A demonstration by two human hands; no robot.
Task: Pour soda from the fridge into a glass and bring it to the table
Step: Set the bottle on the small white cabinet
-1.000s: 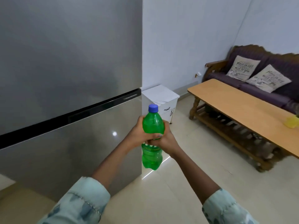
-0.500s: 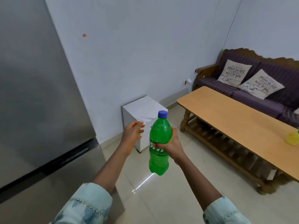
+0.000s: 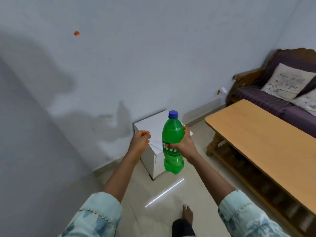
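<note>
Green soda bottle (image 3: 172,142), cap on, upright at frame centre in the right hand (image 3: 185,145), whose grip closes round its label, while the left hand (image 3: 139,140) hangs loosely curled and empty alongside; a one-handed hold risks slippage before reaching the bench (image 3: 266,142) at right.

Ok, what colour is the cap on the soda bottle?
Blue. The cap tops the green soda bottle, seen clearly in the head view.
</note>
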